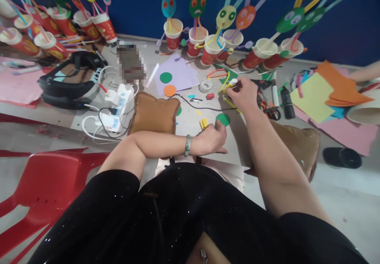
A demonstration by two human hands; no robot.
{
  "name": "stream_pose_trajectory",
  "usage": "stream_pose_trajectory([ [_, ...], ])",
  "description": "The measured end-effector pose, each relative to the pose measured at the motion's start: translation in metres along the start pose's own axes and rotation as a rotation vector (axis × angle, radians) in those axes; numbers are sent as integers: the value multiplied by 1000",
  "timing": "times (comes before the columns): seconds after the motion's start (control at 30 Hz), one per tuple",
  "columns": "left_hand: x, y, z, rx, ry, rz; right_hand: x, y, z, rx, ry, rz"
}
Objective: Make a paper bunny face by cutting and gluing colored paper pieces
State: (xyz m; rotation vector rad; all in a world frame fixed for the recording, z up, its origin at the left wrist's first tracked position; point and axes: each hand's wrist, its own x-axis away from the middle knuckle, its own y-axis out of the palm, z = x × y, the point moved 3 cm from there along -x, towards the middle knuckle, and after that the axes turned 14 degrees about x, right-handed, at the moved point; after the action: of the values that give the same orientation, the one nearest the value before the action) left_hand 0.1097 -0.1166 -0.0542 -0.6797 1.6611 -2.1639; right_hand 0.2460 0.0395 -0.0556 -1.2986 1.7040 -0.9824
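Note:
My left hand (209, 140), wearing a bracelet on its wrist, hovers low over the near part of the table. Its thumb and fingers are apart, with nothing visible between them. Just beyond the fingertips lies a green paper circle (223, 119), and a small yellow folded piece (203, 123) is beside the knuckles. Farther out, my right hand (244, 96) is closed with its fingertips on a yellow stick with a white end (233, 82); the fingers partly hide it. Near that hand are a roll of tape (206, 85) and a small red piece (210, 96).
Red paper cups (212, 51) with paper-faced figures line the back. A power strip (121, 107) with cables and a black headset (67, 82) stand left. Brown cushions (154, 115) lie along the front edge. Scissors (271, 113), coloured paper (314, 97) and another person's arm (366, 73) are right.

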Motion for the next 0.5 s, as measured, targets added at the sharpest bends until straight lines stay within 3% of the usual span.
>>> stream_pose_trajectory([
  [0.2,1,-3,0,13,1,-25,5,-5,15,2,86,-10],
  [0.33,0,-2,1,-1,-16,-18,34,-18,10,73,-88,287],
  [0.37,0,-3,1,7,-25,-8,42,-18,3,60,-169,279],
  [0.4,0,-3,0,27,-30,-4,49,-14,-5,24,-243,204],
  [0.5,-2,-4,-1,149,-19,-58,64,6,-36,28,-469,-270],
])
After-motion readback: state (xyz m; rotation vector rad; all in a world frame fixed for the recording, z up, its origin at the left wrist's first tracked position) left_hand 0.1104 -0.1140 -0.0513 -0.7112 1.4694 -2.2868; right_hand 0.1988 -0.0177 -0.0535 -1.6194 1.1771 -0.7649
